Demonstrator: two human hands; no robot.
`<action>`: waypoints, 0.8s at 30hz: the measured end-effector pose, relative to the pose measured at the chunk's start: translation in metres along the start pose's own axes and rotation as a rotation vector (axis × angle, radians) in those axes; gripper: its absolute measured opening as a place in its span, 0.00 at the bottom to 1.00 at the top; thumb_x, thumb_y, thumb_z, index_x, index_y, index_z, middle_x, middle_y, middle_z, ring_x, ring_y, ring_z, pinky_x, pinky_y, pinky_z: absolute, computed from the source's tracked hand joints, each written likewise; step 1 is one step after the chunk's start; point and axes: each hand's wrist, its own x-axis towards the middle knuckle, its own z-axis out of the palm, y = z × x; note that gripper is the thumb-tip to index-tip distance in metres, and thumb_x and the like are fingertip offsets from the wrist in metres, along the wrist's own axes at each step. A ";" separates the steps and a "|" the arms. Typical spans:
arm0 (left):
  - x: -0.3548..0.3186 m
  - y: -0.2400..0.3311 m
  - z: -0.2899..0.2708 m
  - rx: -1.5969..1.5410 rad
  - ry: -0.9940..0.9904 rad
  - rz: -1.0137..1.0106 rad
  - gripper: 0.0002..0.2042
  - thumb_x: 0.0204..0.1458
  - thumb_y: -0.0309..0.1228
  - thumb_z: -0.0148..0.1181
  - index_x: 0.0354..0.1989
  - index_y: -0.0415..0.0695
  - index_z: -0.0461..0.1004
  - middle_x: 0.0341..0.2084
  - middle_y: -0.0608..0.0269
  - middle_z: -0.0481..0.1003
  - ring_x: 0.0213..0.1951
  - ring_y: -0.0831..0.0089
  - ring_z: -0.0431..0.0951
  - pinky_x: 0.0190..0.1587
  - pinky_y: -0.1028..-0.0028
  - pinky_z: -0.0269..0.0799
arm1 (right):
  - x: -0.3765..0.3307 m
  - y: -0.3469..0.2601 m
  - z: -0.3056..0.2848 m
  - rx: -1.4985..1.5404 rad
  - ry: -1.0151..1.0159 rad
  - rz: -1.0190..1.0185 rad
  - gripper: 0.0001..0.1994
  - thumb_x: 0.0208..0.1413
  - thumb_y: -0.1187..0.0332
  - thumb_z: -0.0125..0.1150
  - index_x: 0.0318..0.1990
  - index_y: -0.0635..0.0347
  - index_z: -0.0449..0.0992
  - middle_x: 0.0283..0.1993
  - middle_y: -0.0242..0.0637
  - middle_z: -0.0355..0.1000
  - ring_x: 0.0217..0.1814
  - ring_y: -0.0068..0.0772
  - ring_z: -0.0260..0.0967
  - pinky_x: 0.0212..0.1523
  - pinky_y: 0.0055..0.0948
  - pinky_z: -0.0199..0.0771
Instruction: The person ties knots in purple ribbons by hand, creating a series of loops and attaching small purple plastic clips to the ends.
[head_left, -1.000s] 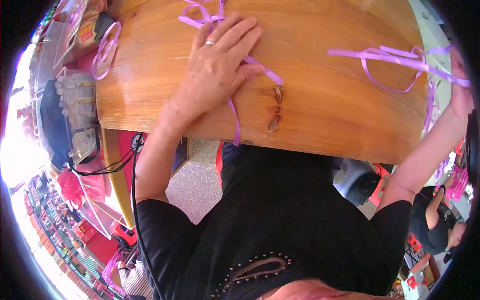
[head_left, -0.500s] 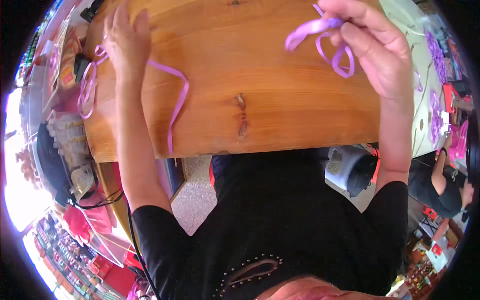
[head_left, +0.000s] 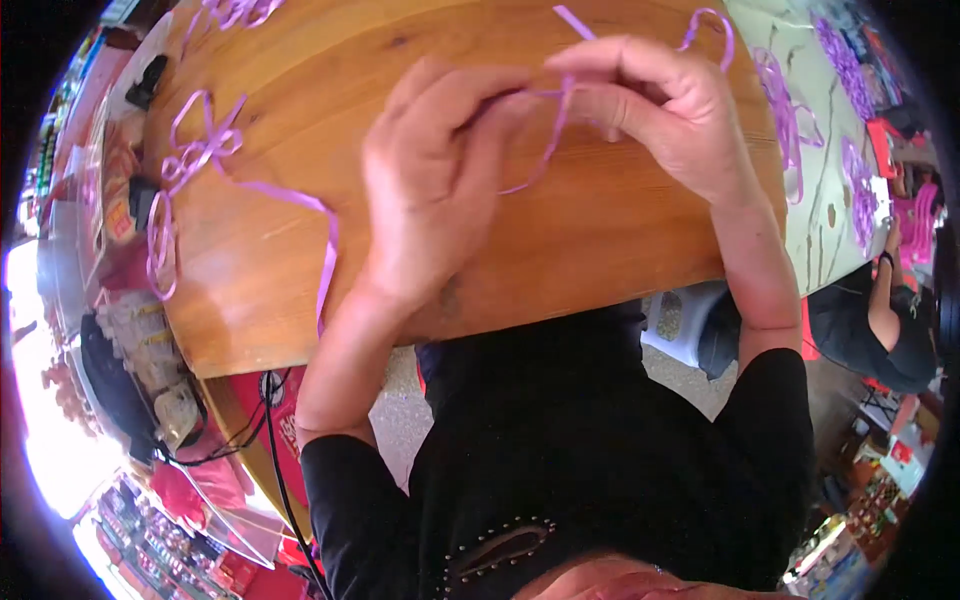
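Observation:
Both my hands meet above the wooden table [head_left: 600, 230], close together and fingertips nearly touching. A thin purple ribbon [head_left: 551, 148] runs between them and sags in a loop below. My right hand [head_left: 670, 115] pinches it between thumb and fingers, and a loose ribbon end sticks out above that hand. My left hand [head_left: 430, 180] has its thumb and fingers drawn together on the ribbon, slightly blurred. Left of it, a looped length of purple ribbon [head_left: 285, 192] lies across the tabletop and hangs toward the front edge.
More purple ribbon [head_left: 235, 10] lies at the far left. To the right, several purple ribbon bunches [head_left: 858, 195] rest on a white marbled surface [head_left: 815, 225]. Another person [head_left: 870, 330] in black is at the right. A black cable [head_left: 272, 440] hangs at the lower left.
My left hand has come right from the loose ribbon at the left to meet my right hand. My right hand has moved a little left and down, still pinching ribbon.

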 end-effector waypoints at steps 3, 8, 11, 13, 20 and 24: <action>-0.002 -0.006 -0.019 0.218 0.026 -0.052 0.05 0.44 0.18 0.59 0.30 0.38 0.75 0.21 0.58 0.70 0.22 0.69 0.69 0.25 0.77 0.64 | -0.008 0.014 -0.011 -0.056 -0.011 -0.061 0.08 0.51 0.77 0.59 0.39 0.64 0.77 0.30 0.29 0.72 0.29 0.15 0.67 0.29 0.13 0.67; -0.006 -0.029 -0.051 0.317 0.096 -0.251 0.03 0.44 0.20 0.60 0.28 0.38 0.76 0.23 0.60 0.71 0.25 0.68 0.70 0.29 0.74 0.65 | -0.020 0.026 -0.023 -0.135 0.002 -0.058 0.07 0.49 0.79 0.59 0.38 0.65 0.77 0.33 0.33 0.74 0.34 0.20 0.71 0.35 0.17 0.71; -0.006 -0.039 -0.054 0.805 -0.080 -0.042 0.08 0.44 0.23 0.61 0.34 0.39 0.75 0.32 0.56 0.73 0.35 0.63 0.71 0.39 0.70 0.65 | -0.017 0.030 -0.016 -0.204 -0.015 -0.123 0.07 0.49 0.79 0.59 0.37 0.64 0.77 0.32 0.34 0.73 0.33 0.22 0.70 0.33 0.18 0.70; -0.004 -0.040 -0.036 1.007 0.024 0.145 0.14 0.45 0.24 0.60 0.43 0.41 0.72 0.41 0.51 0.70 0.44 0.58 0.70 0.48 0.67 0.63 | -0.014 0.028 -0.008 -0.215 -0.046 -0.182 0.08 0.48 0.79 0.60 0.37 0.64 0.77 0.32 0.35 0.73 0.32 0.25 0.70 0.31 0.20 0.70; 0.003 0.013 0.022 -0.724 -0.103 -0.784 0.12 0.51 0.26 0.58 0.44 0.39 0.71 0.33 0.61 0.72 0.36 0.78 0.70 0.37 0.80 0.65 | -0.009 0.010 0.002 -0.424 0.096 -0.497 0.10 0.41 0.78 0.65 0.35 0.63 0.76 0.28 0.37 0.71 0.28 0.33 0.70 0.27 0.24 0.70; 0.000 0.005 0.019 -0.504 -0.257 -0.834 0.09 0.51 0.27 0.59 0.39 0.39 0.73 0.26 0.69 0.71 0.30 0.86 0.66 0.32 0.82 0.64 | -0.011 0.020 -0.012 -0.397 0.158 -0.472 0.09 0.42 0.78 0.65 0.34 0.65 0.76 0.27 0.38 0.72 0.26 0.32 0.70 0.25 0.23 0.69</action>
